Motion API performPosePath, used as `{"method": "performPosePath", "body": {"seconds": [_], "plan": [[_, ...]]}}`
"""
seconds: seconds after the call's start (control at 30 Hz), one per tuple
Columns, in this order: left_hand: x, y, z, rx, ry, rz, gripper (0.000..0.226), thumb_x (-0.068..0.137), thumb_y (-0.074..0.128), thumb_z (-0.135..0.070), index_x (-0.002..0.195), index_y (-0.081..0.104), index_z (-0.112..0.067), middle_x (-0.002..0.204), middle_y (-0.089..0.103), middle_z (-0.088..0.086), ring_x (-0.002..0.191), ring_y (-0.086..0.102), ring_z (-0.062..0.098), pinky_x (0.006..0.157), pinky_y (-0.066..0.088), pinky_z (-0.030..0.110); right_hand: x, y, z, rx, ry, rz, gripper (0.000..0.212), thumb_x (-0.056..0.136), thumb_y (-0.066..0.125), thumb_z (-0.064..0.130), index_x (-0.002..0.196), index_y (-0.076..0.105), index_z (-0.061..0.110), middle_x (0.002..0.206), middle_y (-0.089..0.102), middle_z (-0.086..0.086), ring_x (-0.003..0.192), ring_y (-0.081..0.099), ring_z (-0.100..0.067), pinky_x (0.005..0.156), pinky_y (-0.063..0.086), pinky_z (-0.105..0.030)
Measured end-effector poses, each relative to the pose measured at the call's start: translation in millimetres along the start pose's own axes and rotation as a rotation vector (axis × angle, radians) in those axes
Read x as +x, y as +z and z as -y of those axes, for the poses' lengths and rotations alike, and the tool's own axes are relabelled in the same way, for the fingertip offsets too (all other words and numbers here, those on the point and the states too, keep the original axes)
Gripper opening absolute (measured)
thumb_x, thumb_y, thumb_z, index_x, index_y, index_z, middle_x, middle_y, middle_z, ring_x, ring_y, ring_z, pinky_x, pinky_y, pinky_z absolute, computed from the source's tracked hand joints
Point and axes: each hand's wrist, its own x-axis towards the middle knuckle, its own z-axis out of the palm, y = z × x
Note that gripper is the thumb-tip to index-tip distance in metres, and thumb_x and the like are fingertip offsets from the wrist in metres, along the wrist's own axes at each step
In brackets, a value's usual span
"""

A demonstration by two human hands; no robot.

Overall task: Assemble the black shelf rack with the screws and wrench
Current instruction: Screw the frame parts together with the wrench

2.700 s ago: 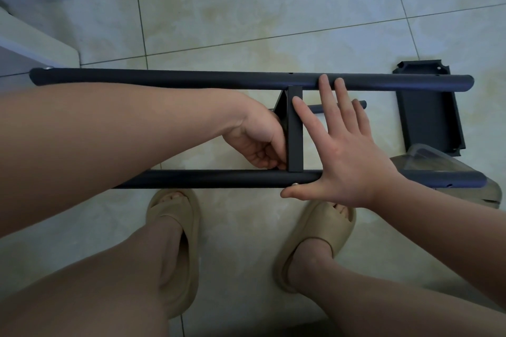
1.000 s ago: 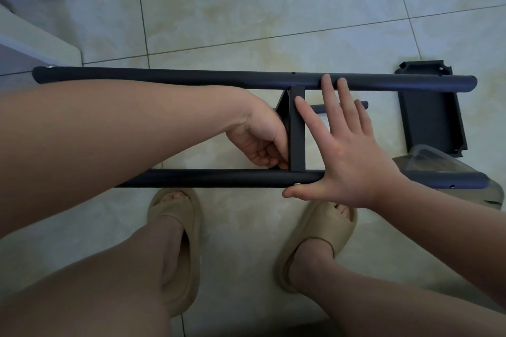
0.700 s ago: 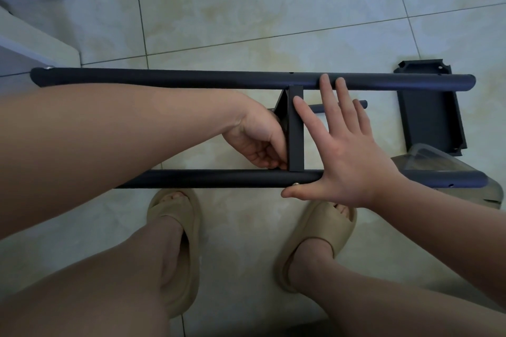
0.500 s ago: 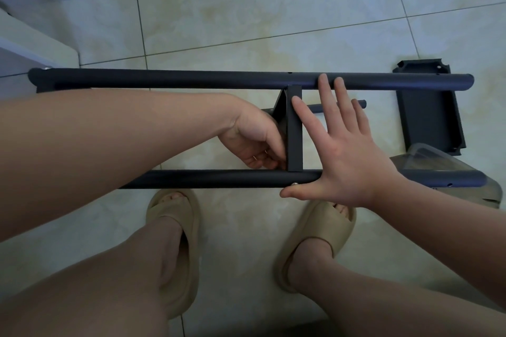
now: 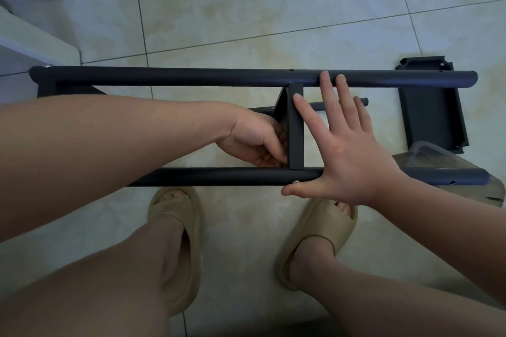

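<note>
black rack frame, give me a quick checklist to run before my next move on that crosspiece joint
1. Frame steadied: ok. The right hand lies flat across the near tube, its fingertips on the far tube.
2. Crosspiece square between the tubes: ok, it looks perpendicular.
3. Screw in the near tube at the joint: ok, the head shows. Tightness: cannot tell.
4. Left hand grip: cannot tell. Its curled fingers sit against the crosspiece and hide what they hold.
5. Wrench to hand: cannot tell, none in view.
</note>
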Motion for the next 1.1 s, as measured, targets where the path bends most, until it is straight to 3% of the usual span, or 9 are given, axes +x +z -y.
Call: {"method": "performPosePath", "body": {"seconds": [0.13, 0.2, 0.43, 0.63, 0.77, 1.1], "plan": [[-5.9, -4.6, -7.1, 0.153, -0.096, 0.031, 0.018, 0.098, 0.057, -0.011, 0.11, 0.07, -0.011, 0.105, 0.074, 0.003, 0.091, 0.069, 0.014, 0.083, 0.054, 0.027, 0.2, 0.2, -0.5, 0.0, -0.002, -0.001, 0.134, 0.062, 0.04, 0.1, 0.163, -0.004, 0.026, 0.167, -0.023, -0.014, 0.153, -0.024, -0.036, 0.123, 0.001, -0.06], [-6.2, -5.3, -10.8, 0.249, -0.134, -0.003, 0.016, 0.098, 0.059, -0.019, 0.108, 0.072, -0.017, 0.1, 0.074, -0.002, 0.084, 0.068, 0.01, 0.077, 0.052, 0.023, 0.3, 0.1, -0.7, -0.002, -0.003, -0.001, 0.133, 0.062, 0.04, 0.101, 0.163, -0.004, 0.025, 0.167, -0.023, -0.014, 0.153, -0.024, -0.036, 0.123, 0.001, -0.06], [-1.8, -3.4, -14.9, 0.333, -0.123, -0.046, 0.017, 0.094, 0.061, -0.008, 0.088, 0.07, -0.02, 0.077, 0.069, -0.007, 0.068, 0.06, 0.006, 0.066, 0.041, 0.022, 0.9, 0.1, -0.8, -0.018, -0.004, -0.001, 0.133, 0.062, 0.036, 0.102, 0.163, -0.005, 0.025, 0.167, -0.024, -0.014, 0.153, -0.025, -0.035, 0.122, -0.001, -0.058], [-3.8, -7.3, -16.4, 0.309, -0.132, -0.04, 0.017, 0.093, 0.062, -0.005, 0.091, 0.07, -0.02, 0.081, 0.069, -0.006, 0.07, 0.061, 0.007, 0.069, 0.046, 0.021, 1.0, 0.5, -1.4, -0.017, -0.008, -0.007, 0.132, 0.063, 0.035, 0.102, 0.163, -0.006, 0.026, 0.167, -0.023, -0.014, 0.153, -0.024, -0.035, 0.122, -0.001, -0.058], [-4.1, -8.3, -19.2, 0.321, -0.163, -0.025, 0.017, 0.096, 0.062, -0.015, 0.089, 0.074, -0.024, 0.09, 0.071, -0.006, 0.07, 0.061, 0.007, 0.07, 0.048, 0.022, 0.8, 1.1, -1.4, -0.012, -0.008, -0.012, 0.133, 0.062, 0.037, 0.102, 0.163, -0.004, 0.025, 0.167, -0.022, -0.014, 0.153, -0.023, -0.036, 0.122, 0.002, -0.06], [-1.8, -5.4, -19.3, 0.32, -0.161, -0.054, 0.014, 0.093, 0.063, -0.006, 0.088, 0.07, -0.017, 0.078, 0.069, -0.004, 0.063, 0.056, 0.007, 0.064, 0.046, 0.02, 0.8, 0.5, -1.3, -0.015, -0.006, -0.006, 0.133, 0.062, 0.036, 0.102, 0.163, -0.005, 0.026, 0.167, -0.023, -0.015, 0.153, -0.024, -0.036, 0.123, 0.001, -0.06]]}}
